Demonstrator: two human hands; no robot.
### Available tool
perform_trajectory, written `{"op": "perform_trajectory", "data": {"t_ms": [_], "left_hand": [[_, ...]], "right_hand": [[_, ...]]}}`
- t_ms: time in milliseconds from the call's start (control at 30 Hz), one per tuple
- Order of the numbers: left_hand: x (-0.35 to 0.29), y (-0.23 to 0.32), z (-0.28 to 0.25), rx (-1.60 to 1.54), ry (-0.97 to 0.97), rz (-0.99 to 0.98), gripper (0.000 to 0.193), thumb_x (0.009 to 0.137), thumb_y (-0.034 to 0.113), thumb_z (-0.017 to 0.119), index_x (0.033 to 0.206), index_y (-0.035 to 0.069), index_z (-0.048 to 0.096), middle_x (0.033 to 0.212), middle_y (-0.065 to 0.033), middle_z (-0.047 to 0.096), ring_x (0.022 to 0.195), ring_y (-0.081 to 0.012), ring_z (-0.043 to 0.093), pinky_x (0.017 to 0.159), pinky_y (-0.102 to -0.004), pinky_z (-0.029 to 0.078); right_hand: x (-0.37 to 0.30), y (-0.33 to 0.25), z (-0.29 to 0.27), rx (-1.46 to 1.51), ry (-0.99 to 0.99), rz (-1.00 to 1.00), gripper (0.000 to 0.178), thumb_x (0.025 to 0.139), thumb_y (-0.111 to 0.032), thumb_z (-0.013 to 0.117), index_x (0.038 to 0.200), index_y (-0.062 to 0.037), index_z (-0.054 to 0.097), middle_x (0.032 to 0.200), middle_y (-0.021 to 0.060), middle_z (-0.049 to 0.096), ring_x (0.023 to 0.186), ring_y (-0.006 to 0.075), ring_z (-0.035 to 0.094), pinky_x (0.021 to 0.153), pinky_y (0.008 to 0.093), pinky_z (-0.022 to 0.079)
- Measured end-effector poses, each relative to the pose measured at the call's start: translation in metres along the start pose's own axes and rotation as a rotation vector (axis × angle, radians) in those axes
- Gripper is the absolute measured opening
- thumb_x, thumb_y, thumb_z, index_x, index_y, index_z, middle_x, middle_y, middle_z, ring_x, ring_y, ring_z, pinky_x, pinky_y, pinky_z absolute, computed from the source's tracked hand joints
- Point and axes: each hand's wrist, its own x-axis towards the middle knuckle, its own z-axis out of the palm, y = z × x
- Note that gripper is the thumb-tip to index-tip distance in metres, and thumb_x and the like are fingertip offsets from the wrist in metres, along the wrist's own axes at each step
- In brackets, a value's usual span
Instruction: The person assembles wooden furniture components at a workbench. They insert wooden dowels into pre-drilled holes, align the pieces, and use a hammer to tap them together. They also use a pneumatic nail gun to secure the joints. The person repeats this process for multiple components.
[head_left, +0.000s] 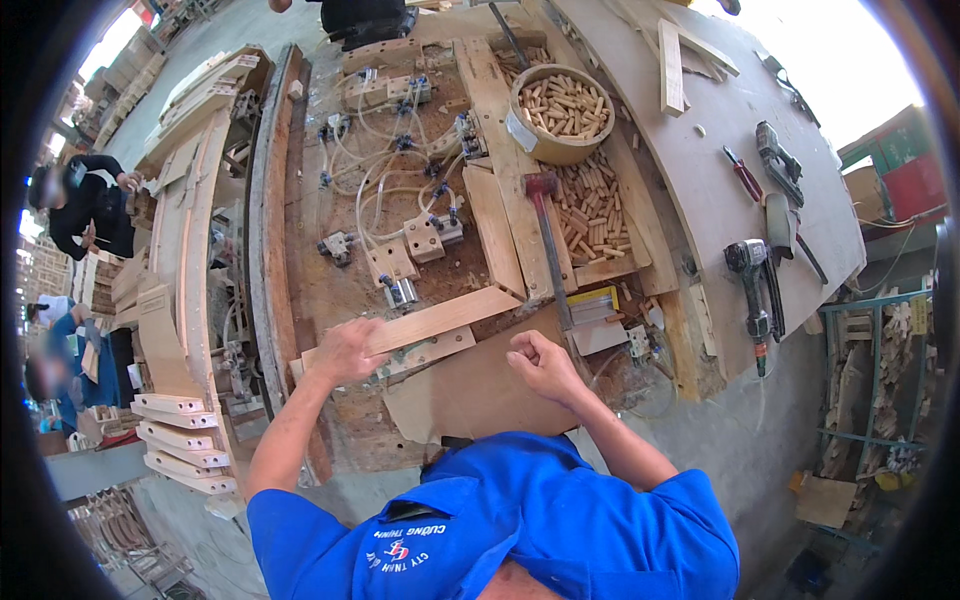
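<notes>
A pale wooden board lies slantwise across the jig on the workbench, its right end higher in view. My left hand is closed over the left end of this board. Under it, a shorter plate with holes shows along the near side. My right hand is held with curled fingers above a sheet of brown cardboard, just right of the board; whatever it may hold is hidden. Beyond that hand lies a hammer with a reddish head, its handle end close to my fingers.
A round tub full of wooden dowels stands beyond loose dowels in a trough. Pneumatic clamps with clear hoses fill the bench's middle. A drill and pliers lie on the right table. People work at left.
</notes>
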Motion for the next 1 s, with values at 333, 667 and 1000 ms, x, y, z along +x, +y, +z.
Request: {"op": "perform_trajectory", "data": {"t_ms": [333,667,1000], "left_hand": [[-0.012,-0.013,0.001,0.173,-0.148,-0.037,0.067,0.084,0.037,0.085,0.138,0.005,0.061,0.122,-0.0156,0.061,0.122,-0.0358,0.057,0.103,-0.0499,0.047],[-0.017,-0.026,-0.016,0.249,-0.351,-0.038,0.066,0.079,0.005,0.082,0.139,0.002,0.054,0.123,-0.0141,0.060,0.118,-0.0358,0.056,0.101,-0.0459,0.050],[-0.014,-0.029,-0.005,0.179,-0.298,-0.040,0.065,0.079,0.000,0.077,0.139,-0.003,0.052,0.125,-0.0167,0.058,0.120,-0.0375,0.053,0.104,-0.0466,0.050]], "right_hand": [[0.017,-0.021,-0.012,-0.066,-0.011,-0.096,0.036,0.097,-0.020,0.075,0.128,-0.0023,0.067,0.094,0.0110,0.073,0.086,0.0216,0.071,0.081,0.0371,0.058],[0.055,-0.025,-0.082,-0.116,0.348,-0.189,0.029,0.096,-0.012,0.074,0.122,-0.0010,0.068,0.102,0.0126,0.072,0.090,0.0240,0.072,0.081,0.0364,0.059],[0.142,-0.025,-0.070,-0.564,0.523,-0.087,0.079,0.089,-0.035,0.083,0.154,-0.0083,0.047,0.144,0.0275,0.054,0.136,0.0415,0.054,0.111,0.0504,0.047]]}}
